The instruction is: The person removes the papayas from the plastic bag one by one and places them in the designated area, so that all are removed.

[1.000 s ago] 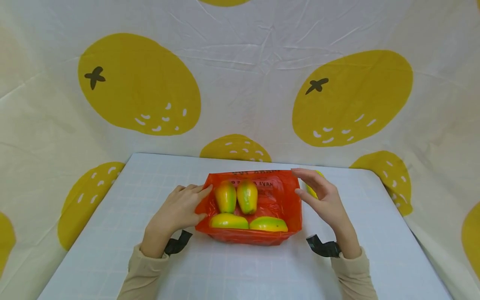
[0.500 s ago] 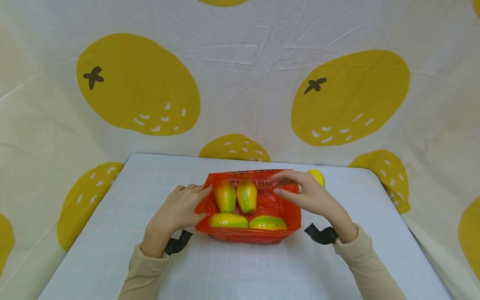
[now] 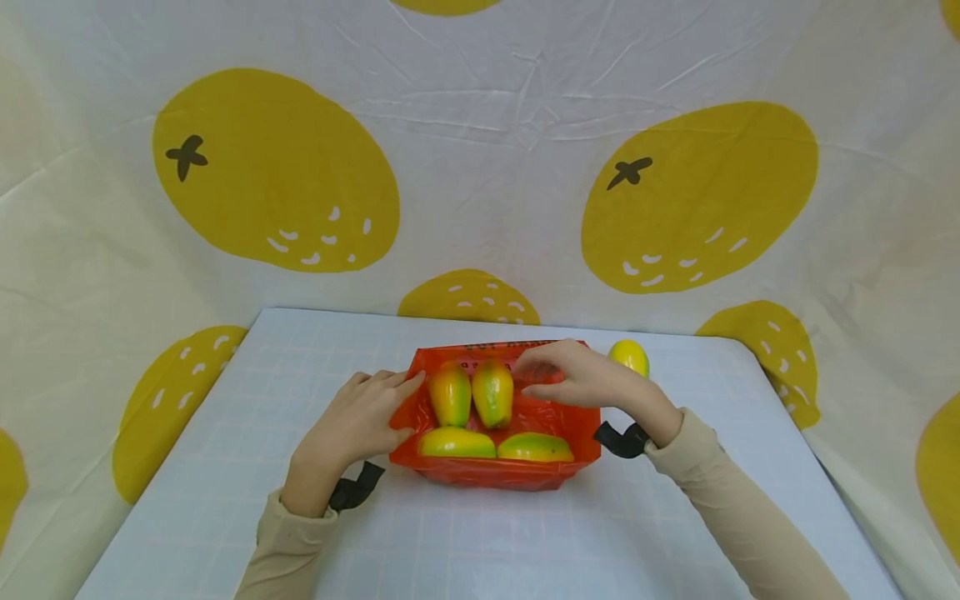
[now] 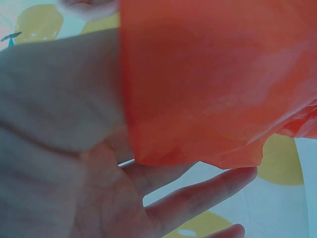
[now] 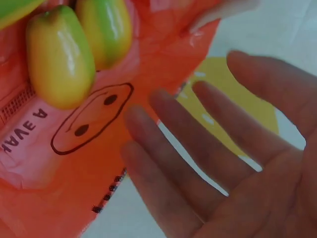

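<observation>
A red plastic bag (image 3: 495,473) lies open at the top on the table. Inside it are several yellow-green mangoes: two side by side toward the back, one of them a mango (image 3: 492,394), and two along the front, such as the mango (image 3: 536,447). My left hand (image 3: 358,423) touches the bag's left side; its fingers look straight and spread in the left wrist view, partly hidden by the bag. Over the bag's right half hovers my right hand (image 3: 581,375), fingers parted, holding nothing. Another mango (image 3: 628,357) sits outside the bag, behind my right wrist.
The table (image 3: 480,550) has a pale checked cover. A white cloth (image 3: 487,192) printed with big yellow fruit hangs behind it and at both sides. Black straps (image 3: 356,487) are worn on both wrists.
My right hand has moved left from the bag's right edge to above its inside, uncovering the mango outside. The left hand and the bag stay nearly still.
</observation>
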The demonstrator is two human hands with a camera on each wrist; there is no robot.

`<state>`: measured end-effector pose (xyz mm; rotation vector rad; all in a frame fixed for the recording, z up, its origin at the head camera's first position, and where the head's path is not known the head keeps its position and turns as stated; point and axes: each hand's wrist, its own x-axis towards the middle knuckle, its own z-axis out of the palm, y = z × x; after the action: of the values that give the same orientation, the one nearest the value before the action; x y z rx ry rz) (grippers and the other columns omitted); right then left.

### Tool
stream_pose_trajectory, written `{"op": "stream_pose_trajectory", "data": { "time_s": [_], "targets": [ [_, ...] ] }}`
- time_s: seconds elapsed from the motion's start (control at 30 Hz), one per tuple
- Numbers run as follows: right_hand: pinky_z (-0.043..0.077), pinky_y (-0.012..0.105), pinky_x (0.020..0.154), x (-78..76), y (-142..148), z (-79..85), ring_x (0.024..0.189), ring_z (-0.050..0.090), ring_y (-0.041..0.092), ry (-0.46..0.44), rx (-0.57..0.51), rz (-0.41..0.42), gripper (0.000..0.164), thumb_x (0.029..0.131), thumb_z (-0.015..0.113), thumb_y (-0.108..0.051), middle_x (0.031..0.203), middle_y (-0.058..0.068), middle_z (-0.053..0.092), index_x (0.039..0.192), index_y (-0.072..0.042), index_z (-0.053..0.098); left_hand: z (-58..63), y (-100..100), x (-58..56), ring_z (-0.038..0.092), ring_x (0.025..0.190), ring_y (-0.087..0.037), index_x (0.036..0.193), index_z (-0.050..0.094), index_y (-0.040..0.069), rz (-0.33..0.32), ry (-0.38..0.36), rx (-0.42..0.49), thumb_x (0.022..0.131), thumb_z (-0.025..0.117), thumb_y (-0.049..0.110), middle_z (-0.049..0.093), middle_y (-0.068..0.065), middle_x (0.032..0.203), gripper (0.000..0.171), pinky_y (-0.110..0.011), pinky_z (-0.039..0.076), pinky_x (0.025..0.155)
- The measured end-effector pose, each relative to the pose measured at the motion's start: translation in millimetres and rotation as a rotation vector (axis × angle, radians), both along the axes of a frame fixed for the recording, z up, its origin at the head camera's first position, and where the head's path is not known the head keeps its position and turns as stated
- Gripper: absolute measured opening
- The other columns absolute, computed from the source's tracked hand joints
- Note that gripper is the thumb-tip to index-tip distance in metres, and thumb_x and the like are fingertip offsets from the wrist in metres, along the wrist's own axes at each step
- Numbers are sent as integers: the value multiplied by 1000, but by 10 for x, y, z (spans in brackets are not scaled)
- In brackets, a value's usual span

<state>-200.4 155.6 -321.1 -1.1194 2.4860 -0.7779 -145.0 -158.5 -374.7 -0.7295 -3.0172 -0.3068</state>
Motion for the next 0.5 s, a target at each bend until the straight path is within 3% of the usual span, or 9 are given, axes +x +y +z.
{"op": "stream_pose_trajectory", "data": {
  "time_s": [0.17,0.27,0.5],
  "targets": [
    [55,33,85,-95,-107,-74,96,62,15,-62,181,74,30,92,70,-16,112,-4,67,122,-11,67,-1,1,3,56,121,-35,140,56,6,2,-3,2,80,78,26,61,-16,134,67,-58,41,100],
    [53,29,83,-109,-172,-136,98,60,14,-97,292,78,32,92,71,-18,111,-4,66,123,-12,66,-7,1,0,56,120,-35,140,57,5,1,-1,2,80,79,26,61,-16,134,67,-58,42,99],
    [49,40,96,-33,-239,-277,115,51,18,-173,506,22,43,89,75,-24,124,0,61,130,-18,63,-5,8,14,56,121,-35,140,56,6,11,-17,0,80,80,27,61,-16,134,68,-59,41,100]
  ]
}}
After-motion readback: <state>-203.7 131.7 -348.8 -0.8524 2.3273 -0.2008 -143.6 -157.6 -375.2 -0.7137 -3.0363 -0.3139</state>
